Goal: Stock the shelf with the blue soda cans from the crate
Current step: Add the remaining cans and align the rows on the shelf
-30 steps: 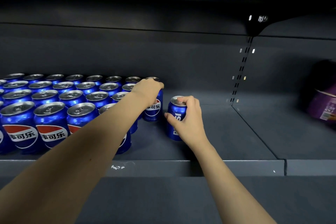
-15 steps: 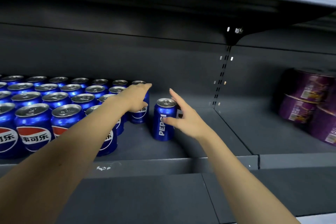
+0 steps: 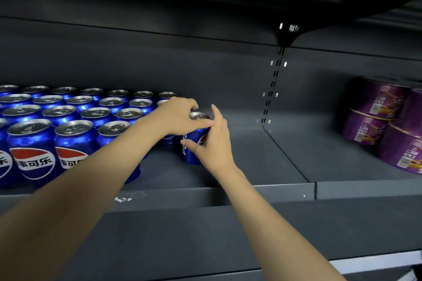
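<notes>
Blue can [image 3: 194,143] stood upright on shelf [image 3: 251,157], just right of can rows [image 3: 75,116]. Top pinched by left hand [image 3: 180,116], side held by right hand [image 3: 210,141] – fingers curled round. Likely full, heavy, hard, smooth – best held round middle.

Purple tubs [image 3: 386,121] stood stacked in two tiers in the right-hand bay, with printed labels facing outward; the print was too blurred to read. A slotted upright [image 3: 272,85] ran down the dark back panel [image 3: 137,61]. White scuff marks [image 3: 124,198] showed on the front lip.
</notes>
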A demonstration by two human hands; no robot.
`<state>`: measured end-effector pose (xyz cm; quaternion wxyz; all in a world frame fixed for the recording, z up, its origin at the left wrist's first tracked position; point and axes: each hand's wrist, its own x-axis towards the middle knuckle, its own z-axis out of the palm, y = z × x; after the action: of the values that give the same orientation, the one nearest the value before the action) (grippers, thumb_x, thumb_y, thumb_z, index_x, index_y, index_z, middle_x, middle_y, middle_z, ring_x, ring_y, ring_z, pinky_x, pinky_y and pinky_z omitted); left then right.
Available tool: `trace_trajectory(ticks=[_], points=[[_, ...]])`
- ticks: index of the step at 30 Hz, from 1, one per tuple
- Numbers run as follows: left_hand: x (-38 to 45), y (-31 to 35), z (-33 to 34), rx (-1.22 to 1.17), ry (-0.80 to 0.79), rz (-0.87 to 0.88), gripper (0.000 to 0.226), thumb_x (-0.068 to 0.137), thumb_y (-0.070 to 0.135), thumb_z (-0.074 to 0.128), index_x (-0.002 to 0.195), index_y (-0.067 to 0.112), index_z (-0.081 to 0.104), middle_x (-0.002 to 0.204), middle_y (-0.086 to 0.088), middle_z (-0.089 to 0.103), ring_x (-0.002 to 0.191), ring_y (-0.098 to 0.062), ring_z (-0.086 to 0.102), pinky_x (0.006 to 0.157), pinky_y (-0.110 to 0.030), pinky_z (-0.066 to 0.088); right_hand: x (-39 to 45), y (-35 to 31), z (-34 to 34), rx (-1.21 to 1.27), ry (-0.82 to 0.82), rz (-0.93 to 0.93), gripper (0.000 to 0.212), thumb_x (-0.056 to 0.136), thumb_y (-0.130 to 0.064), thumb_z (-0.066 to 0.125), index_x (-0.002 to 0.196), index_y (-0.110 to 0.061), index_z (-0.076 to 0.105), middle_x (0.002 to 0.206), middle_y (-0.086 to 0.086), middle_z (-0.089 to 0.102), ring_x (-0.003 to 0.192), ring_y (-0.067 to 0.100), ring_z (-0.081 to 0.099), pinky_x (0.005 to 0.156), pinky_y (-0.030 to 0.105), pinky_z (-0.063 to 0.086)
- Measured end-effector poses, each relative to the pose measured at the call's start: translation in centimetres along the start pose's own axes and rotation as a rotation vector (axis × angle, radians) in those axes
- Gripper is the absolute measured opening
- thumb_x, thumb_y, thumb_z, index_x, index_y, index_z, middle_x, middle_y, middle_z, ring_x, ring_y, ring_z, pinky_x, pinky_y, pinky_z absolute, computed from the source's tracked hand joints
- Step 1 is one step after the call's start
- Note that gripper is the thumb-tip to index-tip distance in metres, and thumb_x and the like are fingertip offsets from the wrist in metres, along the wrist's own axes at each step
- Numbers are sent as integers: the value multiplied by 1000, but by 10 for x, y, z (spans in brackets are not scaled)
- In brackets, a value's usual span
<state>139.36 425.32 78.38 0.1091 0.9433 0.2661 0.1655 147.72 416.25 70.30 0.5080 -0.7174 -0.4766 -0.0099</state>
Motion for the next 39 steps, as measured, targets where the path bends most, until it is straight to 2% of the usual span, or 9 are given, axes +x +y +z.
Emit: trace_trajectory(ticks=[6, 11, 14, 16, 18, 21, 24, 33, 39], points=[[7, -5, -1, 28, -67, 50, 49, 78, 54, 63, 109, 16, 65, 93, 2, 60, 95, -18, 56, 87, -42, 48, 3, 19, -14, -23, -148, 78, 118, 65, -38, 85, 152, -23, 6, 146, 2, 36, 135, 19, 33, 110, 42, 33], [9, -7, -11, 23, -174, 110, 53, 88, 36, 62, 136, 19, 48, 132, 0, 55, 120, -19, 50, 102, -34, 41, 14, 33, -29, 187, -497, 232, 114, 69, -21, 85, 151, -28, 6, 138, -12, 41, 125, 10, 46, 109, 36, 38], [11, -9, -20, 66, -265, 122, 42, 91, 26, 59, 132, 21, 52, 130, 1, 56, 116, -17, 52, 101, -35, 41, 22, 34, -29, 235, -561, 275, 116, 62, -24, 84, 151, -31, 9, 140, -7, 43, 127, 13, 46, 110, 38, 37], [12, -7, -25, 134, -306, 131, 37, 93, 23, 57, 130, 22, 53, 129, 1, 56, 114, -17, 52, 99, -35, 41, 27, 33, -27, 299, -585, 294, 104, 69, -14, 81, 150, -27, 16, 137, -4, 49, 125, 13, 49, 108, 35, 39], [13, -3, -30, 215, -314, 135, 39, 94, 23, 55, 132, 24, 51, 129, 2, 55, 113, -17, 51, 95, -31, 41, 29, 30, -22, 325, -575, 287, 81, 77, -5, 75, 143, -23, 33, 128, -2, 58, 116, 14, 55, 99, 28, 45], [13, -8, -35, 270, -291, 107, 43, 93, 25, 56, 136, 25, 47, 132, 1, 53, 108, -16, 51, 88, -29, 41, 28, 26, -13, 308, -483, 274, 68, 74, -10, 79, 132, -20, 45, 118, -3, 63, 107, 14, 60, 90, 25, 49], [12, -26, -41, 297, -224, 75, 51, 92, 31, 58, 139, 19, 44, 142, -3, 46, 129, -22, 43, 106, -39, 37, 24, 21, -1, 277, -404, 242, 68, 71, -19, 83, 128, -21, 46, 113, -8, 62, 99, 6, 60, 83, 19, 48], [-12, -71, -57, 303, -171, -40, 40, 98, 35, 43, 130, 14, 53, 131, -8, 55, 120, -25, 49, 100, -35, 38, 15, -1, 44, 102, -252, 106, 76, 64, -35, 87, 124, -16, 44, 120, 0, 61, 105, 15, 61, 91, 31, 50], [-18, -90, -53, 215, -170, -81, 47, 100, 34, 39, 144, 16, 37, 149, -5, 36, 136, -23, 34, 112, -32, 27, 11, -11, 65, 21, -152, 105, 77, 61, -38, 88, 118, -14, 41, 126, 2, 53, 111, 19, 56, 89, 31, 47]])
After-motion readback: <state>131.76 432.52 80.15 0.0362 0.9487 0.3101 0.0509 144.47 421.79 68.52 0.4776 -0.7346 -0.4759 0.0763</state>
